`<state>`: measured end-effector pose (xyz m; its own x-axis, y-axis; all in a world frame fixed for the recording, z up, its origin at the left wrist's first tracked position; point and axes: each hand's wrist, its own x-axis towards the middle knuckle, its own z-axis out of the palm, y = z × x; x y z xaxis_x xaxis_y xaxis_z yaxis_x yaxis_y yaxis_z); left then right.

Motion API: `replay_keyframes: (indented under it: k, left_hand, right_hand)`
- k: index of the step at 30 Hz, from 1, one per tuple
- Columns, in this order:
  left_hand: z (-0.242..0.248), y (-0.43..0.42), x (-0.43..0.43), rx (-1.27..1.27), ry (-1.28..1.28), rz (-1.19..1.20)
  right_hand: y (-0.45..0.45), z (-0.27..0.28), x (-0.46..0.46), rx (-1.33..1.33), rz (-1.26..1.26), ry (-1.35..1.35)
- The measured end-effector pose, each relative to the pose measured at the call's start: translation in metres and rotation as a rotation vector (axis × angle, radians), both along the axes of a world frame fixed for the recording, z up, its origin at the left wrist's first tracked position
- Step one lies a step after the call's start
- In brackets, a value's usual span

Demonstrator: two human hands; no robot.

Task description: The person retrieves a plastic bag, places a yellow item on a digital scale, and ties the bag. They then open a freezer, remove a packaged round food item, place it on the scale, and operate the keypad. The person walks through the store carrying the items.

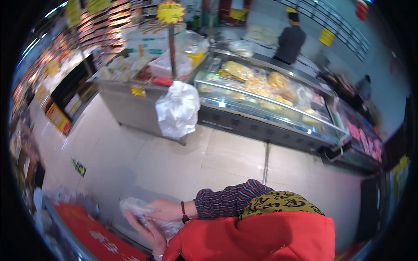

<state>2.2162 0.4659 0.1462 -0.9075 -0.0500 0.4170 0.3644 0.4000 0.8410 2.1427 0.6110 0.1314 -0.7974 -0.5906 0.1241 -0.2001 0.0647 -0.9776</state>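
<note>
A clear plastic bag (133,204) is crumpled between my two hands, low in the picture. Its upper part is pinched by my right hand (163,209), which wears a dark red beaded bracelet below a striped sleeve. My left hand (147,230) holds the bag from the near side, its fingers stretched along the plastic and its thumb raised. Some of the film (169,226) bunches out below my right wrist. What the bag contains, if anything, cannot be made out.
A red-fronted case (91,228) stands close at lower left. Across the tiled floor (169,166) are a metal stall (137,109) with a white bag (179,109) hanging on it, and a glass food case (267,98). A person (291,39) stands behind that case.
</note>
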Motion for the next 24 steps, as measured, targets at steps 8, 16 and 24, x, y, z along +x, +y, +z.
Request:
replay_keyframes:
  k: [8, 16, 24]
  left_hand:
    - [-0.033, 0.001, -0.091, 0.213, -0.199, -0.234]
    - [-0.064, 0.028, -0.171, 0.357, -0.523, -0.321]
    - [-0.049, 0.081, -0.230, 0.245, -0.651, -0.609]
  right_hand:
    - [0.016, -0.013, -0.031, -0.196, -0.377, 0.065]
    - [0.052, -0.023, -0.071, -0.134, -0.526, 0.032]
    - [0.104, -0.026, -0.085, -0.157, -0.611, 0.045]
